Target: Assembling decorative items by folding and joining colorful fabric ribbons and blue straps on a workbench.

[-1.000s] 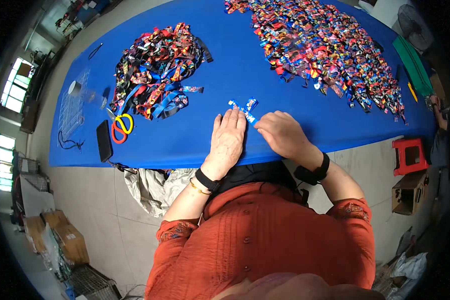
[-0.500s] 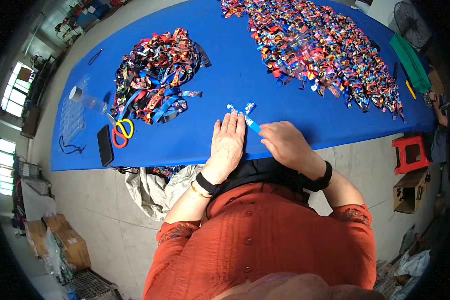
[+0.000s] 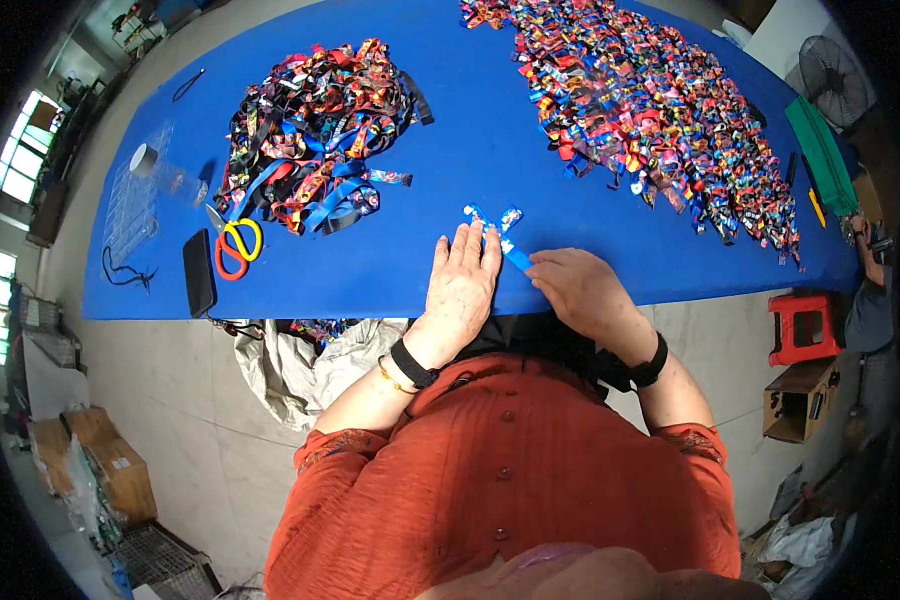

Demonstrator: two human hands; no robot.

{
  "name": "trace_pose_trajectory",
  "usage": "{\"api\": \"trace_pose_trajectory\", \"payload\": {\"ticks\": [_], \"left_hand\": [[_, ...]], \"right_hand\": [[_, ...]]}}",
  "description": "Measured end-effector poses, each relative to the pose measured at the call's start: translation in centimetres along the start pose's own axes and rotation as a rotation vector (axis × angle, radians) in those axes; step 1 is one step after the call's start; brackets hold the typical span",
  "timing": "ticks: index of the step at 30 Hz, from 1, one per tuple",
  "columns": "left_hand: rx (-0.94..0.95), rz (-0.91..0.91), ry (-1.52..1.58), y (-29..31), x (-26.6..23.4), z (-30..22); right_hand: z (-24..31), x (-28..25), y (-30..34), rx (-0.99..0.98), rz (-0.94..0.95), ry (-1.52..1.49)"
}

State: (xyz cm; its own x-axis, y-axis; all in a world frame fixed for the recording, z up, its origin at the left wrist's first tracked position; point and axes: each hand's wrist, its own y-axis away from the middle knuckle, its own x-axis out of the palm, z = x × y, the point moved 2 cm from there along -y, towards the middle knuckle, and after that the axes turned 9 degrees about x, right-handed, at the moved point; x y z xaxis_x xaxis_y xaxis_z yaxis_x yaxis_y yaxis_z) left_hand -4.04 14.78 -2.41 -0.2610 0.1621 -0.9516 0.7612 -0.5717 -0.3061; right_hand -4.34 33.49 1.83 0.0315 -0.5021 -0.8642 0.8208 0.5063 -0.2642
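Note:
A blue printed ribbon strap (image 3: 515,256) lies crossed over itself near the table's front edge. Flat on the blue tabletop, fingers stretched out, my left hand (image 3: 462,280) presses the strap where it crosses; the fingertips hide part of it. My right hand (image 3: 582,290) pinches the strap's near end between thumb and fingers, just right of my left hand. Beyond, at the left, is a tangled heap of coloured printed straps (image 3: 320,130). A wider spread of short looped straps (image 3: 660,120) covers the far right of the table.
Scissors with red and yellow handles (image 3: 240,245) lie beside a black phone (image 3: 199,272) at left. Near them are a clear bottle (image 3: 175,178) and a clear tray (image 3: 130,215). A green case (image 3: 822,155) is at the right edge; a red stool (image 3: 803,330) stands below.
Both hands stay on the strap in nearly the same pose. The whole view has shifted slightly, and the right hand's fingers lie a little flatter along the strap's end.

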Motion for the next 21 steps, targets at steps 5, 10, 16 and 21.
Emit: {"api": "trace_pose_trajectory", "payload": {"ticks": [5, 10, 16, 21], "left_hand": [[-0.002, 0.025, -0.002, 0.0, -0.1, -0.1], [0.005, 0.025, 0.0, -0.2, 0.2, -0.1], [-0.007, -0.021, -0.002, 0.0, 0.7, -0.2], [0.025, -0.03, 0.002, 0.1, 0.9, -0.1]], "right_hand": [[0.7, -0.4, -1.2, 0.181, 0.087, -0.03], [0.9, 0.5, -2.7, 0.16, 0.022, 0.084], [1.0, 1.6, -3.6, 0.098, -0.041, 0.172], [1.5, 1.5, -4.2, 0.107, 0.028, 0.243]]}}
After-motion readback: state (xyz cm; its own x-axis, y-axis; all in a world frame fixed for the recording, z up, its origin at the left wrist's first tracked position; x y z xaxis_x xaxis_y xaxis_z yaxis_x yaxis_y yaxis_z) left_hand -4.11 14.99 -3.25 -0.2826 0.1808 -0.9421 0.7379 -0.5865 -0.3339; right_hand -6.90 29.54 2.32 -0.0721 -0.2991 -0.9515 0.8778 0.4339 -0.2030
